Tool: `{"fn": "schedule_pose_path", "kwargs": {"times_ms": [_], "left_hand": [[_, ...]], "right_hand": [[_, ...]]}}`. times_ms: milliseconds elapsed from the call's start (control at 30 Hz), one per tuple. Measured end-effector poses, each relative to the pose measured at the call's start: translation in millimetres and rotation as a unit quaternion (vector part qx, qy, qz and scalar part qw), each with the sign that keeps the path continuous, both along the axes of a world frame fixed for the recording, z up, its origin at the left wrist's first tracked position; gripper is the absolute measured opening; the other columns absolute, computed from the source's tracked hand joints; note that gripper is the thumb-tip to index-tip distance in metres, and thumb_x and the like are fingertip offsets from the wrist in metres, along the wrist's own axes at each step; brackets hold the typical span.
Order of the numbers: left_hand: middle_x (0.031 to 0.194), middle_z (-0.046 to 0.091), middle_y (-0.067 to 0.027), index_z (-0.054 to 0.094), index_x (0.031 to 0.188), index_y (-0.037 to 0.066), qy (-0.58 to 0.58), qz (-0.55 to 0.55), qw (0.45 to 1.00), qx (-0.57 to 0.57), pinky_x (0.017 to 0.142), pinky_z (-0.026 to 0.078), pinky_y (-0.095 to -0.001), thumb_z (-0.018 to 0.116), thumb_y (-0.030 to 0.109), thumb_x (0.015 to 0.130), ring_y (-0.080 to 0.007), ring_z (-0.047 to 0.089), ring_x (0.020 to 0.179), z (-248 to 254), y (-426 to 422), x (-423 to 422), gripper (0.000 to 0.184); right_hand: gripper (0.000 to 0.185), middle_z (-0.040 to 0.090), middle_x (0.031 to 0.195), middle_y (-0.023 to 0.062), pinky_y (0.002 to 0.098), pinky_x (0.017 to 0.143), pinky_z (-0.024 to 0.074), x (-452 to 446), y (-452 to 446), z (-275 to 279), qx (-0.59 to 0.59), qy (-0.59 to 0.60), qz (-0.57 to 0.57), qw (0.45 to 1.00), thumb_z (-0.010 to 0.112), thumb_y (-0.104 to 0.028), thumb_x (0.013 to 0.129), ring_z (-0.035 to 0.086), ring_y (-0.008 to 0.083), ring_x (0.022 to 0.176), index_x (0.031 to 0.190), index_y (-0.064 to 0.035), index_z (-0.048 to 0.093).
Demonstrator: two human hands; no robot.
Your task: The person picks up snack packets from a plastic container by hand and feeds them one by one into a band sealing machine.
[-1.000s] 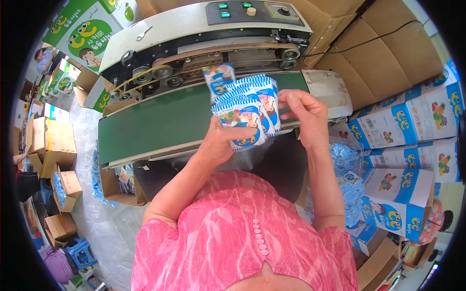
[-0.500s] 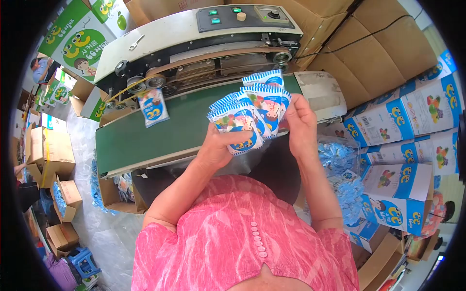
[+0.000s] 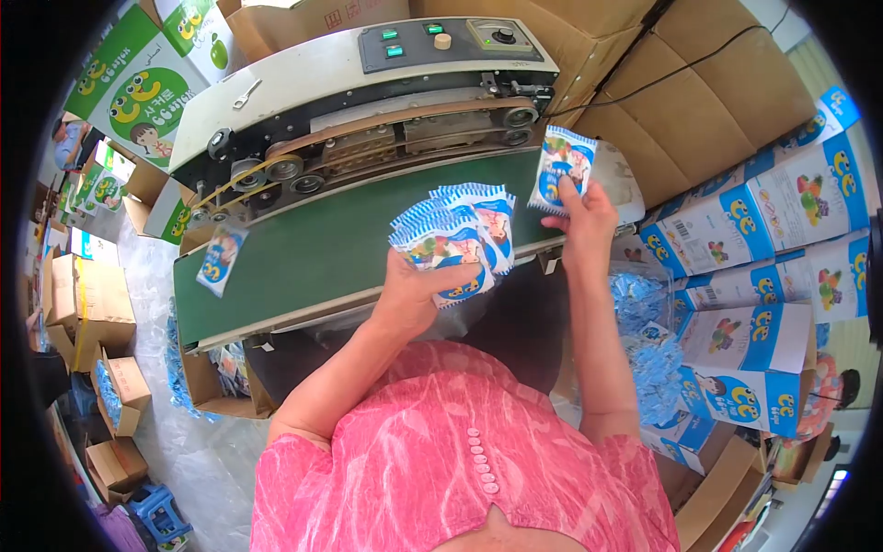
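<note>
Since the frame half a second earlier, a small blue-and-white printed plastic packet (image 3: 222, 260) has slid farther along the flat green conveyor belt (image 3: 340, 235) to the belt's left end, well to the left of the left fingers, while a second blue-and-white packet with striped ends (image 3: 558, 158) has come away from the bunch with the right hand (image 3: 589, 225).

The right hand's fingers are narrowed on the lower edge of that packet, thumb across its front, holding it upright over the right part of the belt. The left hand (image 3: 407, 293) grips a fanned stack of matching blue-and-white packets (image 3: 449, 230), its thumb pressed across the front one, near the belt's front edge; the rest of its fingers are hidden behind the stack. The two hands are apart.

Beyond both sets of fingers stands a cream-coloured metal machine with exposed belts and pulleys (image 3: 303, 74), a silver wrench (image 3: 246, 94) lying on its top to the far left. To the right of the right fingers rise stacked white-and-blue printed cartons (image 3: 727, 230); below those fingers, beside the forearm, sits a clear plastic tub of blue packets (image 3: 641, 299).
</note>
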State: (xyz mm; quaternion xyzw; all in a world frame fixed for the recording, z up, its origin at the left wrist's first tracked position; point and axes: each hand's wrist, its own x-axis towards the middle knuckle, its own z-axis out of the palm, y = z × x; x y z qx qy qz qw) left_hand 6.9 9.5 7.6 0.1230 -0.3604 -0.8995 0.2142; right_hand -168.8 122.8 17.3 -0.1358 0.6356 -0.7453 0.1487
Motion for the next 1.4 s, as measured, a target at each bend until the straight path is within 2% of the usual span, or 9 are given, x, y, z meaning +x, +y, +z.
{"fn": "schedule_pose_path", "kwargs": {"times_ms": [300, 467, 700, 867, 1000, 1233, 1267, 1333, 1400], "left_hand": [[0.102, 0.066, -0.0105, 0.057, 0.112, 0.001, 0.023, 0.012, 0.999, 0.027, 0.080, 0.054, -0.0341, 0.069, -0.011, 0.068, -0.0215, 0.066, 0.091, 4, -6, 5, 0.048], [0.103, 0.065, -0.0108, 0.057, 0.113, 0.002, 0.021, 0.024, 0.998, 0.048, 0.080, 0.054, -0.0347, 0.068, -0.010, 0.067, -0.0222, 0.065, 0.092, 3, -13, 10, 0.048], [0.104, 0.065, -0.0105, 0.056, 0.114, 0.002, 0.028, 0.042, 0.998, 0.049, 0.081, 0.054, -0.0349, 0.068, -0.010, 0.067, -0.0220, 0.065, 0.094, 1, -20, 14, 0.050], [0.106, 0.064, -0.0103, 0.054, 0.117, 0.004, 0.033, 0.025, 0.998, 0.044, 0.082, 0.054, -0.0383, 0.067, -0.009, 0.067, -0.0246, 0.065, 0.095, 2, -16, 14, 0.053], [0.103, 0.065, -0.0102, 0.057, 0.113, 0.002, 0.031, 0.035, 0.998, 0.047, 0.081, 0.054, -0.0353, 0.067, -0.010, 0.067, -0.0221, 0.065, 0.093, 5, -16, 18, 0.049], [0.102, 0.065, -0.0102, 0.056, 0.113, 0.002, 0.011, 0.061, 0.995, 0.072, 0.081, 0.054, -0.0347, 0.068, -0.010, 0.067, -0.0220, 0.065, 0.092, 2, -20, 20, 0.049], [0.102, 0.065, -0.0102, 0.056, 0.113, 0.002, 0.009, 0.064, 0.995, 0.073, 0.081, 0.054, -0.0347, 0.068, -0.010, 0.067, -0.0220, 0.065, 0.092, 2, -20, 19, 0.049], [0.105, 0.064, -0.0104, 0.054, 0.116, 0.003, 0.010, 0.048, 0.998, 0.051, 0.083, 0.053, -0.0363, 0.067, -0.008, 0.069, -0.0229, 0.065, 0.095, 0, -17, 15, 0.051], [0.107, 0.064, -0.0105, 0.053, 0.118, 0.003, 0.012, 0.045, 0.998, 0.039, 0.084, 0.053, -0.0372, 0.067, -0.007, 0.069, -0.0234, 0.064, 0.096, -3, -15, 13, 0.052]], "right_hand": [[0.016, 0.067, 0.084, 0.0067, 0.0216, 0.049, 0.0522, -53, -32, -17, 0.135, -0.013, 0.087, 0.987, 0.064, -0.008, 0.084, 0.064, 0.0111, 0.068, 0.097, 0.0011, 0.062], [0.015, 0.067, 0.083, 0.0067, 0.0216, 0.049, 0.0525, -36, -52, -21, 0.125, 0.007, 0.104, 0.987, 0.065, -0.007, 0.083, 0.064, 0.0108, 0.066, 0.096, 0.0017, 0.062], [0.014, 0.067, 0.083, 0.0065, 0.0218, 0.050, 0.0528, -40, 5, -17, 0.101, 0.031, 0.032, 0.994, 0.065, -0.005, 0.082, 0.064, 0.0104, 0.067, 0.093, 0.0021, 0.062], [0.014, 0.067, 0.082, 0.0057, 0.0211, 0.050, 0.0520, -61, -14, -18, 0.135, 0.044, 0.018, 0.990, 0.066, -0.006, 0.082, 0.063, 0.0102, 0.066, 0.094, 0.0009, 0.063], [0.016, 0.067, 0.083, 0.0054, 0.0209, 0.049, 0.0502, -53, -40, -23, 0.163, 0.059, 0.075, 0.982, 0.066, -0.009, 0.082, 0.063, 0.0102, 0.066, 0.094, 0.0008, 0.063], [0.021, 0.065, 0.083, 0.0023, 0.0228, 0.059, 0.0477, -2, -32, -2, 0.137, 0.189, 0.105, 0.967, 0.067, -0.014, 0.083, 0.058, 0.0076, 0.071, 0.099, 0.0009, 0.065], [0.021, 0.065, 0.083, 0.0023, 0.0228, 0.059, 0.0477, 13, -27, 5, 0.137, 0.187, 0.107, 0.967, 0.067, -0.014, 0.083, 0.058, 0.0076, 0.071, 0.099, 0.0009, 0.065], [0.020, 0.064, 0.083, 0.0007, 0.0230, 0.063, 0.0463, 42, -21, 15, 0.069, 0.067, 0.267, 0.959, 0.066, -0.015, 0.085, 0.055, 0.0061, 0.070, 0.098, -0.0002, 0.066], [0.020, 0.064, 0.082, 0.0009, 0.0226, 0.061, 0.0459, 48, -15, 12, 0.076, 0.088, 0.272, 0.955, 0.065, -0.016, 0.086, 0.055, 0.0060, 0.069, 0.097, 0.0000, 0.066]]}}
